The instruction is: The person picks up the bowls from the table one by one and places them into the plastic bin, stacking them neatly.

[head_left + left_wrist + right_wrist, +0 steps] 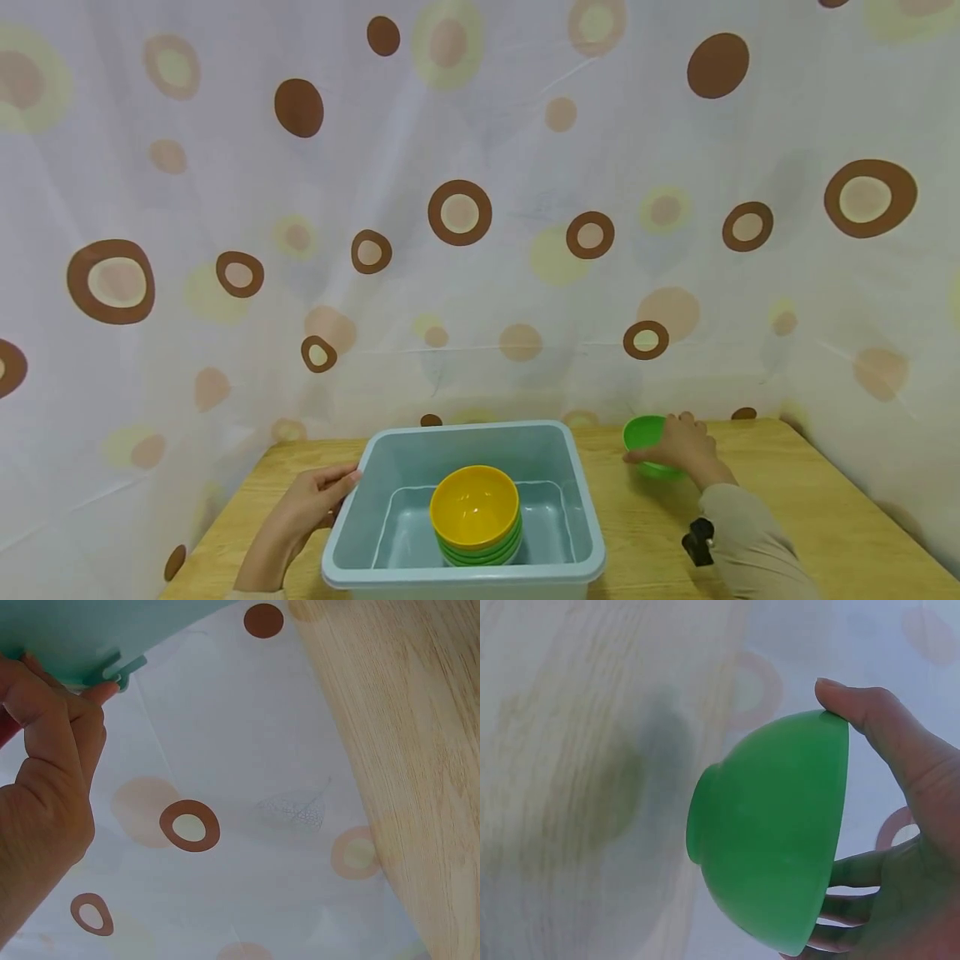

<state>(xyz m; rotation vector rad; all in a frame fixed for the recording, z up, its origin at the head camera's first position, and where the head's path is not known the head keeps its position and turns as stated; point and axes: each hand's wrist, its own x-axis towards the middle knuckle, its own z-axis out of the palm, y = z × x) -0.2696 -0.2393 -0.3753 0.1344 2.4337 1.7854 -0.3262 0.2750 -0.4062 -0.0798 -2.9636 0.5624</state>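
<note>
A light blue plastic tub (573,575) holds a stack of bowls: a yellow bowl (475,507) on top, green bowls (487,554) beneath it. My left hand (309,504) grips the tub's left rim; in the left wrist view its curled fingers (64,724) meet the tub's edge. To the right of the tub, my right hand (682,450) holds a green bowl (652,431) by its rim. The right wrist view shows that bowl tilted and raised off the table, thumb on one side of the rim and fingers at the other.
The tub stands on a light wooden table (810,492). Behind the table hangs a white curtain (517,292) with brown and beige circles. A black device (699,542) is strapped to the right wrist, over a beige sleeve (753,533).
</note>
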